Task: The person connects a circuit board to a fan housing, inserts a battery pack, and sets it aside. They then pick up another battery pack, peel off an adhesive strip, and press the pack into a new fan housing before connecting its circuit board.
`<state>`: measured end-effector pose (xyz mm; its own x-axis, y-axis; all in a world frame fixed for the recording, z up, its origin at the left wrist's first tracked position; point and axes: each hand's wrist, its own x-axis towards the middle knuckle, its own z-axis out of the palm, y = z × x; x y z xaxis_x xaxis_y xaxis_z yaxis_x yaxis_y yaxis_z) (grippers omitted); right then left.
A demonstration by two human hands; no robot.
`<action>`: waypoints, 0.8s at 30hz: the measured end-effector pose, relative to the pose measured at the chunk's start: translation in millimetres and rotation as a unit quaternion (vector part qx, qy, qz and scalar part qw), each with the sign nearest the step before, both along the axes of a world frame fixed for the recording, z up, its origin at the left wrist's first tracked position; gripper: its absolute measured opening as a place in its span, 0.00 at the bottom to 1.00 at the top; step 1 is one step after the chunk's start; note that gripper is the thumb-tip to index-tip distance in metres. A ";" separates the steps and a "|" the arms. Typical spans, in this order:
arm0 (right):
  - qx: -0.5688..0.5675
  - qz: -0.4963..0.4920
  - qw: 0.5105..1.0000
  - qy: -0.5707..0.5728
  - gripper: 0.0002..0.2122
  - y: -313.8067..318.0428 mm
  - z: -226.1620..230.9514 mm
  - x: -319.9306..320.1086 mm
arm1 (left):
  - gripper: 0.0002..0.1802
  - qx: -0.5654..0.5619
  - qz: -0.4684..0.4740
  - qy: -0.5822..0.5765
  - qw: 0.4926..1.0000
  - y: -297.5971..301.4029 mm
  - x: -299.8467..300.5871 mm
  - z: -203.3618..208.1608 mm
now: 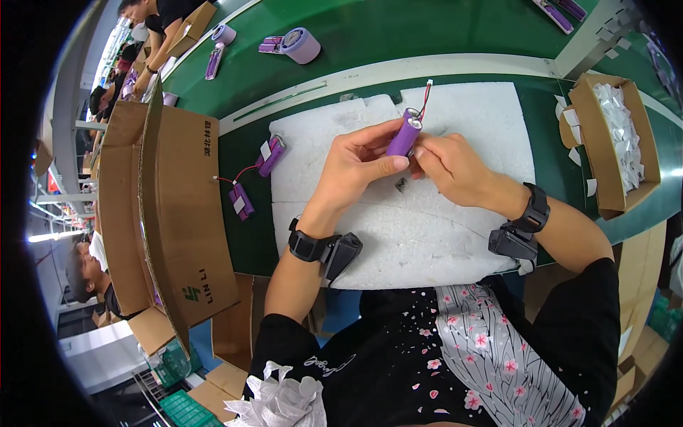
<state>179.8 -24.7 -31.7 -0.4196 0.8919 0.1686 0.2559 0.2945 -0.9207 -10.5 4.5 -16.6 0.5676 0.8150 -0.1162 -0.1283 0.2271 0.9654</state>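
A purple-wrapped battery pack is held upright and slightly tilted above the white foam sheet. My left hand is closed around its left side, thumb across the lower front. The closed fingers of my right hand press against its lower right side; exactly what their tips pinch is partly hidden. Pale round cell ends show at the top of the pack. From there red and black wires rise to a small white connector. A small dark bit lies on the foam below my hands.
Two more wired purple packs lie left of the foam. A tall open cardboard box stands at the left, and a carton of clear bags at the right. Beyond the pale rail are purple tape rolls. Other people work at far left.
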 end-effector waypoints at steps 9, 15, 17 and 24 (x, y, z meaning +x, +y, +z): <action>-0.005 -0.011 0.999 0.048 0.12 0.6 1.8 -4.3 | 0.30 0.001 0.005 -0.003 1.000 2.7 -3.6 4.8; -0.007 -0.024 0.997 0.079 0.13 -1.8 0.7 -5.8 | 0.31 -0.009 0.010 0.004 1.000 1.7 -1.7 5.7; 0.004 -0.016 0.997 0.077 0.13 0.3 1.5 -4.9 | 0.31 -0.013 0.013 0.003 1.000 1.7 -1.4 5.8; 0.002 -0.007 0.998 0.070 0.12 -1.3 3.4 -4.5 | 0.29 0.012 0.024 -0.019 0.999 2.4 -0.8 6.5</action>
<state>175.3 -26.0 -28.3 -0.3788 0.8971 0.2274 0.1301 0.2949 -0.9466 -11.4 6.9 -10.1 0.5313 0.8438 -0.0758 -0.1743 0.1964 0.9649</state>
